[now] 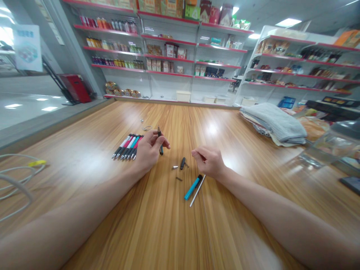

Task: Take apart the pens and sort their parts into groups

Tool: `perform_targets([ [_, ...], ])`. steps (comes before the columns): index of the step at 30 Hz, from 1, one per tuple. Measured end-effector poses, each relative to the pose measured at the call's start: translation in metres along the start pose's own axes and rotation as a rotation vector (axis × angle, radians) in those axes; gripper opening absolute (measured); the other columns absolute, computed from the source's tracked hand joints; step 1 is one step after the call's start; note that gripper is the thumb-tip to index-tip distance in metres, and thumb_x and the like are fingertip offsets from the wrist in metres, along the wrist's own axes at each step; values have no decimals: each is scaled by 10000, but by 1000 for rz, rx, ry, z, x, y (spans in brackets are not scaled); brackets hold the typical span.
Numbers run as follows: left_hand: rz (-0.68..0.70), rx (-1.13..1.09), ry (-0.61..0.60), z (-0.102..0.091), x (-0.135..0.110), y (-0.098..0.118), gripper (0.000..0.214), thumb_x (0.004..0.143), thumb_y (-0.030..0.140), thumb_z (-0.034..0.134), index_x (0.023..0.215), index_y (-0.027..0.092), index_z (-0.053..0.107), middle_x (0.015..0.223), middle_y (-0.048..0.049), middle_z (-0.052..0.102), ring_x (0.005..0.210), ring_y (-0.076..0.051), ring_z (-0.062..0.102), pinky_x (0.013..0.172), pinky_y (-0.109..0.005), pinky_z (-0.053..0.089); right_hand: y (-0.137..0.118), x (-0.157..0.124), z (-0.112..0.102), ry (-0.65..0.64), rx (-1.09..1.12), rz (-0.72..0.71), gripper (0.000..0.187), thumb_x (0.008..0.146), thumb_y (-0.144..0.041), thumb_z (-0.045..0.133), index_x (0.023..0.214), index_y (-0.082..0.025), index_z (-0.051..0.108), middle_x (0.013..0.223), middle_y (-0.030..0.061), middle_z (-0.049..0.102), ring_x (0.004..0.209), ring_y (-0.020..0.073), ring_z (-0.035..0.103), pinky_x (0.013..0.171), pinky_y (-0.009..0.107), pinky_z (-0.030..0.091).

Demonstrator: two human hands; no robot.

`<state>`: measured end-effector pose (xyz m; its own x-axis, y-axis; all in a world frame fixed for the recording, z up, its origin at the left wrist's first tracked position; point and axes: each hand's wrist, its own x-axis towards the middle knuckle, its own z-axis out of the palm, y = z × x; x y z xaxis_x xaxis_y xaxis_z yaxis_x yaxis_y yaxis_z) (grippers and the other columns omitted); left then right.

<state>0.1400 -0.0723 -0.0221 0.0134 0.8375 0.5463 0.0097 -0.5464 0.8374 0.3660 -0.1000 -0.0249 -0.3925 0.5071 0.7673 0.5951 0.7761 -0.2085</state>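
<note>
Between the thumb and fingers of my left hand (150,148) is a pen (159,132), held upright with its pointed end up; a blue part shows low down. My right hand (208,160) is closed above the table, and whatever its fingers may hold is hidden. Close to it lie a blue pen barrel (192,188) with a black end and a thin white refill (198,190). Between my hands are a black pen grip (182,163), a small silver pen tip (174,167) and what looks like a spring (179,179). A row of several pens (125,147) lies left of my left hand.
A ring-shaped loop (147,128) lies beyond the pens on the wooden table (140,225). White cable (17,180) coils at the left edge. Folded cloths (275,122) and a clear container (334,142) are on the right. Stocked shelves (168,56) stand behind.
</note>
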Motion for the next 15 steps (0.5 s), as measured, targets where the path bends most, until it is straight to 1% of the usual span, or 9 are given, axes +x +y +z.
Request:
perform_targets([
  [4, -20, 11, -6, 4, -2, 2, 206, 827, 358, 604, 897, 168, 568, 742, -33, 670, 720, -168, 655, 757, -335, 506, 0, 0, 0, 4, 2, 11, 237, 891, -219, 484, 670, -161, 548, 581, 2, 480, 542, 102, 430, 537, 248, 323],
  [6, 18, 38, 21, 4, -2, 3, 220, 796, 359, 641, 890, 162, 618, 822, -50, 674, 811, -174, 645, 796, -333, 504, 0, -1, 0, 10, 3, 14, 239, 888, -218, 487, 665, -161, 550, 573, 0, 474, 539, 102, 431, 536, 249, 322],
  [7, 44, 62, 48, 3, 0, 4, 222, 775, 356, 664, 886, 164, 645, 862, -52, 668, 846, -173, 632, 791, -316, 504, 1, -1, 0, 12, 3, 15, 238, 886, -217, 490, 663, -161, 549, 569, -2, 470, 537, 102, 429, 535, 249, 321],
  [9, 79, 100, 113, -1, 5, 7, 223, 742, 342, 697, 896, 181, 686, 865, -37, 647, 827, -153, 608, 723, -271, 506, 1, -2, 0, 15, 1, 14, 234, 882, -213, 495, 661, -160, 549, 565, -5, 464, 534, 100, 425, 536, 248, 321],
  [10, 75, 95, 137, -4, 9, 10, 225, 742, 336, 697, 915, 192, 696, 809, -22, 634, 758, -133, 597, 670, -253, 502, 1, -2, 0, 14, 0, 12, 233, 880, -211, 496, 659, -160, 549, 563, -6, 461, 533, 100, 423, 535, 248, 320],
  [12, 28, -13, 145, -12, 18, 18, 243, 775, 334, 660, 978, 204, 688, 653, 11, 583, 582, -97, 554, 566, -235, 487, 2, -2, 0, 9, -2, 8, 236, 879, -210, 496, 655, -160, 548, 562, -7, 460, 533, 100, 424, 536, 248, 320],
  [13, 3, -93, 133, -16, 23, 23, 252, 793, 331, 635, 1006, 203, 677, 600, 20, 558, 535, -93, 541, 538, -237, 484, 2, -2, 0, 6, -5, 9, 238, 880, -212, 494, 656, -160, 550, 561, -6, 461, 534, 101, 428, 537, 248, 321],
  [14, -21, -171, 122, -21, 27, 28, 251, 809, 319, 608, 1022, 199, 665, 595, 15, 563, 535, -101, 556, 533, -245, 492, 2, -2, 1, 4, -7, 10, 240, 882, -216, 491, 656, -161, 552, 561, -4, 464, 534, 103, 432, 536, 249, 321],
  [15, -61, -244, 94, -25, 30, 34, 247, 815, 295, 583, 1029, 194, 655, 651, -9, 601, 589, -125, 599, 542, -261, 507, 1, -1, 1, 4, -10, 11, 242, 884, -220, 488, 659, -162, 555, 561, -3, 469, 534, 104, 436, 535, 249, 320],
])
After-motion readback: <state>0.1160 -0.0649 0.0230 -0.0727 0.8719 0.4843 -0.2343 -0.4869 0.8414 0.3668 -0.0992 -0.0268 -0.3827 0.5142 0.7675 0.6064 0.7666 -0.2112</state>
